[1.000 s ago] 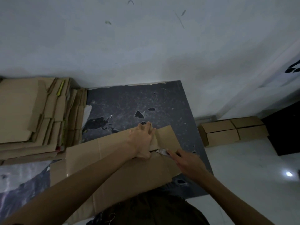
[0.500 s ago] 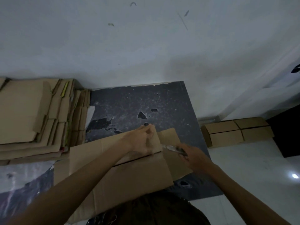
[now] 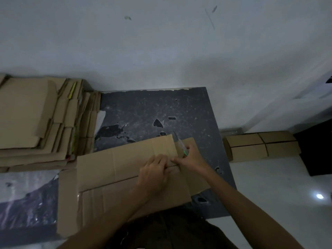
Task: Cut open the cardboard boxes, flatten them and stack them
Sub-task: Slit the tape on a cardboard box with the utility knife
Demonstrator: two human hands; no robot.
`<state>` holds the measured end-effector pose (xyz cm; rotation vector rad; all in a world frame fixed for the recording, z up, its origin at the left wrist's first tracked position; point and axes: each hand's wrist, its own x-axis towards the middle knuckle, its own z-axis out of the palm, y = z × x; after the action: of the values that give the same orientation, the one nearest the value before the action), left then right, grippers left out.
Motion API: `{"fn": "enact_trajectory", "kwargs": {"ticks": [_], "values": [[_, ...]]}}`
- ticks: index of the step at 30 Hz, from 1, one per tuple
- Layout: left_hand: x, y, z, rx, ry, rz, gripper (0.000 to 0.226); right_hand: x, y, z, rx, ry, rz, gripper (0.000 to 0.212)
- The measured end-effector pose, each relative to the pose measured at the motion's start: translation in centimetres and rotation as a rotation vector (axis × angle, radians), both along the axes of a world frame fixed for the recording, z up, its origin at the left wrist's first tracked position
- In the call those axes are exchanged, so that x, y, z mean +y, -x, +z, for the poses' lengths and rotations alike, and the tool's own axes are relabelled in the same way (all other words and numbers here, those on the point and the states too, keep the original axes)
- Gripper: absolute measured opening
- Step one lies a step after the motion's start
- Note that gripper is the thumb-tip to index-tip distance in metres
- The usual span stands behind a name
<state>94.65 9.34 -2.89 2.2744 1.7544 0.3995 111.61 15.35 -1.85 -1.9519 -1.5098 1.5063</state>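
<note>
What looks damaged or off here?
The dark mat is damaged: peeled patches beyond the cardboard box, a hole by the box's near right corner, a ragged far edge. The flattened stack at left sits unevenly, edges staggered.

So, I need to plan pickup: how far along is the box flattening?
Done: a stack of flattened cardboard sits at the left. In hand: one box lies nearly flat on the dark mat, left hand resting on it, right hand gripping a green-handled knife at its far flap. Left: stacking it, plus the closed boxes on the floor at right.
</note>
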Motion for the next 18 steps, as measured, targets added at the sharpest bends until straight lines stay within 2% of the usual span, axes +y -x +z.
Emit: {"fn": "enact_trajectory", "kwargs": {"ticks": [2, 7, 9, 10, 12, 14, 16, 18], "values": [[-0.5, -0.6, -0.4, 0.041, 0.053, 0.026, 0.030, 0.1, 0.2, 0.8, -0.008, -0.045, -0.003, 0.053], [0.1, -1.3, 1.0, 0.189, 0.320, 0.000, 0.067, -0.2, 0.9, 0.7, -0.053, -0.114, 0.025, 0.048], [-0.1, -0.9, 1.2, 0.113, 0.335, -0.026, 0.086, -0.3, 0.8, 0.4, -0.062, -0.122, 0.003, 0.046], [-0.1, -0.6, 1.0, 0.080, 0.258, -0.031, 0.086, -0.2, 0.8, 0.6, -0.060, -0.125, 0.005, 0.047], [-0.3, -0.2, 0.2, 0.107, 0.074, -0.045, 0.068, -0.1, 0.3, 0.8, -0.086, -0.123, 0.065, 0.050], [-0.3, 0.1, -0.1, 0.127, 0.019, -0.054, 0.058, 0.2, -1.2, 0.9, -0.077, -0.119, 0.154, 0.049], [-0.5, 0.3, -0.7, 0.080, -0.012, -0.049, 0.057, 0.5, -3.6, 1.6, -0.013, -0.115, 0.237, 0.036], [-0.7, 0.5, -1.4, 0.027, -0.034, -0.030, 0.056, 0.7, -6.4, 2.6, -0.043, -0.118, 0.399, 0.016]]}}
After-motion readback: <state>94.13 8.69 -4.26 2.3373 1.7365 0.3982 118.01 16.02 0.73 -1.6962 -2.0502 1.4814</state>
